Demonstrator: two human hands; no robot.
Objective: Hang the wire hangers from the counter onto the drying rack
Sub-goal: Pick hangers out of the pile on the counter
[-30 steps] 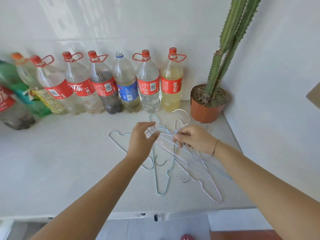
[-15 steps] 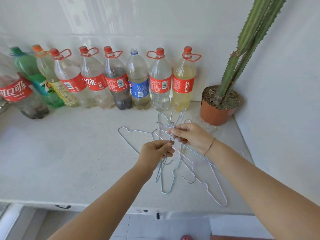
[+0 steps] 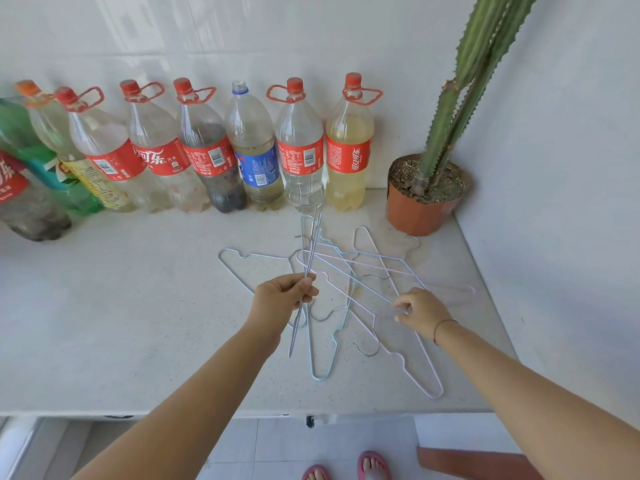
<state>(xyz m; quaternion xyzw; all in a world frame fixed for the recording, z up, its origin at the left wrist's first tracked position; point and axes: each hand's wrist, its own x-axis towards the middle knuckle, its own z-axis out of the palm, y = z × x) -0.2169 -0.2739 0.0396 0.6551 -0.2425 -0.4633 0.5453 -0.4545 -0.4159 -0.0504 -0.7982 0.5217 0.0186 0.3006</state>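
Note:
Several thin wire hangers [image 3: 360, 282], pale blue and lilac, lie tangled on the white counter [image 3: 121, 306]. My left hand [image 3: 282, 299] is shut on one hanger [image 3: 313, 244], held edge-on above the pile so it looks like a thin rod running from near the bottles down past my wrist. My right hand [image 3: 420, 311] rests on the right side of the pile, its fingertips pinching a lilac hanger [image 3: 408, 271] whose blurred end reaches toward the right wall. No drying rack is in view.
A row of large plastic bottles [image 3: 207, 150] lines the back wall. A potted cactus [image 3: 426, 192] stands in the back right corner. The counter's front edge [image 3: 207, 412] runs just below my forearms, with tiled floor and my sandalled feet [image 3: 346, 467] beneath.
My left hand has lifted one hanger up out of the pile. My right hand let go of it and moved right and nearer, onto a lilac hanger at the pile's right side.

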